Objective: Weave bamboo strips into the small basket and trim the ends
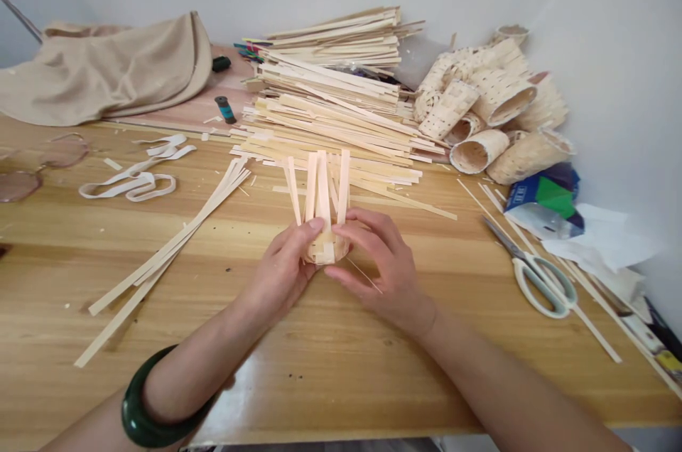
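Between my hands a small basket of pale wood strips (324,239) stands upright, its base woven and its loose strip ends pointing up. My left hand (288,256) grips its left side, thumb pressed on the front. My right hand (381,260) curves round the right side, fingertips on the weave and thumb low near the base. A thin strand (365,276) sticks out from the base beneath my right fingers. The far side of the basket and some fingertips are hidden.
Loose strips (175,253) lie left; piled strips (330,104) lie behind. Woven tubes (479,104) are heaped back right, above scissors (540,281). White ribbon (136,178), a thread spool (226,110), glasses (40,168) and beige cloth (128,68) occupy the left.
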`<state>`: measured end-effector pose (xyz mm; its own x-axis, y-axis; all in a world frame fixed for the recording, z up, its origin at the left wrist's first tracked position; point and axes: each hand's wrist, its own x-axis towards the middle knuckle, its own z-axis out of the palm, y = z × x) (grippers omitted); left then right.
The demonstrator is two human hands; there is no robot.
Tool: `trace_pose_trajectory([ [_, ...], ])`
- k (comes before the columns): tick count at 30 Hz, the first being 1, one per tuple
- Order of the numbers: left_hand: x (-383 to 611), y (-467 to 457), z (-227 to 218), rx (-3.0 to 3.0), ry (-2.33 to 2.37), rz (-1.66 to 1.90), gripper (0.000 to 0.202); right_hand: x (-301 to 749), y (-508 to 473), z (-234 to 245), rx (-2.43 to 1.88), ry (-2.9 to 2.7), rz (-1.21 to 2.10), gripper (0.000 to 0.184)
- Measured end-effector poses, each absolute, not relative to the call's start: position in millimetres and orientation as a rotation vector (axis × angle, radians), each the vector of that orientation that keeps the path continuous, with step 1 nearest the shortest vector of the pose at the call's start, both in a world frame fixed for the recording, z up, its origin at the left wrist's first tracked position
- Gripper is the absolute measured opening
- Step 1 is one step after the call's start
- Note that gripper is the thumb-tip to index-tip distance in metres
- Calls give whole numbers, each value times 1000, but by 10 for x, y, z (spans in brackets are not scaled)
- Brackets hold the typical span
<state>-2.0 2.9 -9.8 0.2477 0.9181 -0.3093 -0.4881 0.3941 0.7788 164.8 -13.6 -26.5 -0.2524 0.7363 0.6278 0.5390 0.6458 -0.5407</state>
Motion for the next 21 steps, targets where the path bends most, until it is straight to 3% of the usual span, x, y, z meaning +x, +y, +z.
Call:
trace_pose_trajectory([
  [8, -19, 17, -87, 715, 901, 1015, 35, 1663, -126, -277, -1001, -1943, 351, 36],
  [16, -16, -19, -137, 728, 906, 963, 38, 1682, -110, -243, -990, -1831, 685, 25],
  [21, -15, -29, -123, 705, 937, 964, 44, 1663, -121, -304, -982, -1860, 606, 28],
])
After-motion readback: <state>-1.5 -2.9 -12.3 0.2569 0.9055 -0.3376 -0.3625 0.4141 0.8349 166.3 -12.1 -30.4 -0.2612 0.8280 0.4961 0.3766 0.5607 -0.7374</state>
